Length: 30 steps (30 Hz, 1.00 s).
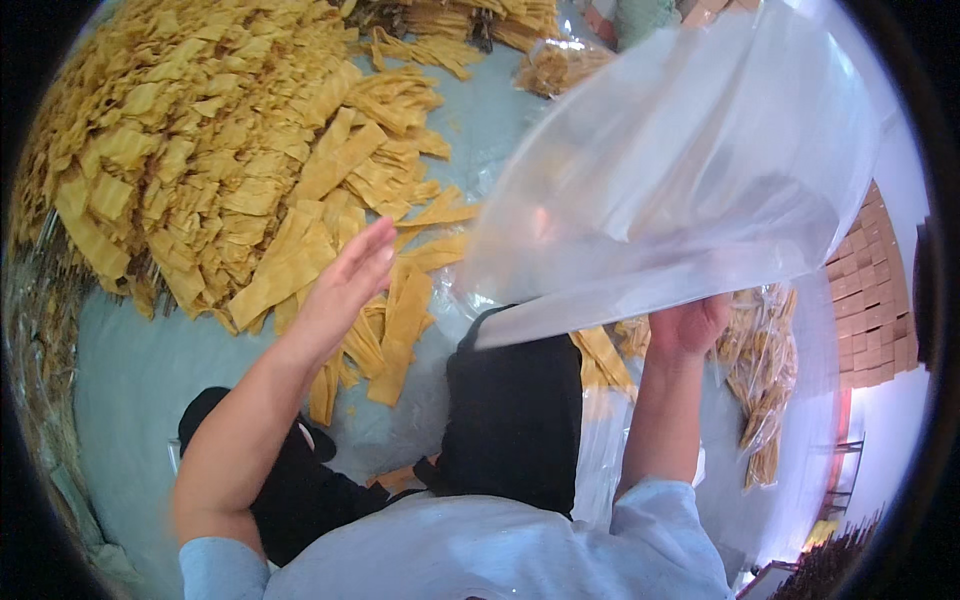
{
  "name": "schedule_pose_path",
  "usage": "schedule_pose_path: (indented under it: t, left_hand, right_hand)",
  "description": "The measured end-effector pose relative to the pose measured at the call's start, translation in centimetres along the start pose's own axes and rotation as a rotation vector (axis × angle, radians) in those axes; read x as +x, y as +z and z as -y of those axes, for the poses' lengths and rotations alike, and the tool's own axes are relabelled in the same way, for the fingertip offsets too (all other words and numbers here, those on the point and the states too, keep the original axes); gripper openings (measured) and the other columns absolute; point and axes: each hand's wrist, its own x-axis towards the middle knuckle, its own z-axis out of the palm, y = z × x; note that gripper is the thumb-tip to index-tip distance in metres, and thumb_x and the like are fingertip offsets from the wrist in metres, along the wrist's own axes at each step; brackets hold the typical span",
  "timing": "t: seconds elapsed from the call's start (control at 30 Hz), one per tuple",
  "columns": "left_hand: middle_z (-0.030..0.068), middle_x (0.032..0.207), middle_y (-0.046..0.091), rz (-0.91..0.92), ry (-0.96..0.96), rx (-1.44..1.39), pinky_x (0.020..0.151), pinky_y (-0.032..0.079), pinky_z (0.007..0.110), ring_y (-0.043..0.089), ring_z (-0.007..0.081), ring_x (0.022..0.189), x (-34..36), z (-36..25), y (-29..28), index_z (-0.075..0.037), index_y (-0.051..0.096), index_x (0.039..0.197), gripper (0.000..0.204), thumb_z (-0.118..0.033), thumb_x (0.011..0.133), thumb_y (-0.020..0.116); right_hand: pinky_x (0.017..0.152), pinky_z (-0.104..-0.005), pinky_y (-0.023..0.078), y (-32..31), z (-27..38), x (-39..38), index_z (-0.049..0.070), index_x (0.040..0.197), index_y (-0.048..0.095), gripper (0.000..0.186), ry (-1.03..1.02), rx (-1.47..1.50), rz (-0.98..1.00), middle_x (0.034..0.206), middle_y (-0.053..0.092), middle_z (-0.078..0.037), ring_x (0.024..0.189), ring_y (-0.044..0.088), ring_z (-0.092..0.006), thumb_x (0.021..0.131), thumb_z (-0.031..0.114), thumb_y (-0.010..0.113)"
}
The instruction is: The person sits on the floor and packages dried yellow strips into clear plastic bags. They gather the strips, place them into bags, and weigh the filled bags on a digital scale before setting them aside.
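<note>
My right hand (692,322) grips the lower edge of a large clear plastic bag (680,180); the fingers are mostly hidden behind its film. The bag is spread wide and blurred by motion, rising to the upper right. My left hand (352,275) is held apart from the bag, its fingers stretched out and nothing in it. Below and beyond that hand lie loose, flat, yellow dried strips (405,320), which look like dried tofu skin. They spill from a big heap of the same strips (190,150) at the left.
Clear bags filled with yellow strips (762,370) lie at the right, and another filled bag (560,68) is at the back. Brown cartons (870,290) are stacked along the right side. My black-trousered leg (515,420) is between my arms, above the grey floor (130,370).
</note>
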Motion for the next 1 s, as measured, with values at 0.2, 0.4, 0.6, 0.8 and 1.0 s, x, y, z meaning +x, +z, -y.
schedule_pose_path:
  t: [0.2, 0.4, 0.6, 0.8, 1.0]
  left_hand:
    - [0.0125, 0.135, 0.043, 0.017, 0.119, -0.384, 0.1, 0.038, 0.035, 0.043, 0.0206, 0.122, -2.1, -1.4, 0.4, -0.005, 0.031, 0.14, 0.055, -0.033, 0.095, 0.048]
    - [0.0078, 0.105, 0.061, -0.235, -0.04, -0.464, 0.082, 0.049, 0.028, 0.06, 0.0159, 0.092, -6.0, -0.7, -6.0, -0.001, 0.055, 0.117, 0.033, -0.024, 0.094, 0.05]
    - [0.0023, 0.084, 0.062, -0.416, -0.051, -0.304, 0.061, 0.044, 0.021, 0.054, 0.0081, 0.068, -9.0, -1.6, -7.0, -0.002, 0.061, 0.108, 0.032, -0.029, 0.094, 0.051]
    - [-0.0009, 0.084, 0.062, -0.482, 0.102, 0.081, 0.058, 0.042, 0.018, 0.053, 0.0032, 0.068, -11.4, -1.7, -7.2, -0.005, 0.065, 0.102, 0.024, -0.025, 0.093, 0.055]
    - [0.0005, 0.087, 0.064, -0.604, 0.176, -0.199, 0.06, 0.045, 0.019, 0.057, 0.0049, 0.072, -12.5, -4.5, -11.8, -0.006, 0.065, 0.097, 0.014, -0.015, 0.09, 0.059]
  right_hand:
    - [0.099, -0.0456, 0.039, 6.6, -2.9, 0.7, 0.004, 0.12, 0.054, 0.046, 0.251, 0.43, 0.057, 0.118, 0.058, -0.014, 0.108, 0.056, -0.0307, 0.086, 0.035, 0.052]
    - [0.095, -0.0349, 0.043, 8.2, -12.4, -3.4, 0.006, 0.126, 0.047, 0.038, 0.409, 0.145, -0.2, 0.119, 0.056, -0.005, 0.109, 0.054, -0.0197, 0.089, 0.011, 0.053]
    - [0.096, -0.0348, 0.04, 8.2, -17.0, -9.2, 0.004, 0.126, 0.045, 0.035, 0.721, 0.029, -0.389, 0.12, 0.056, -0.006, 0.11, 0.053, -0.0193, 0.092, 0.011, 0.05]
    - [0.09, -0.0341, 0.044, 8.7, -17.8, -10.5, 0.003, 0.121, 0.049, 0.031, 0.751, 0.117, -0.511, 0.114, 0.058, -0.008, 0.103, 0.055, -0.02, 0.091, 0.009, 0.05]
    - [0.082, -0.0299, 0.048, 3.1, -20.4, -13.8, 0.002, 0.112, 0.056, 0.028, 0.892, -0.453, -0.501, 0.104, 0.061, -0.008, 0.093, 0.059, -0.0172, 0.084, 0.004, 0.059]
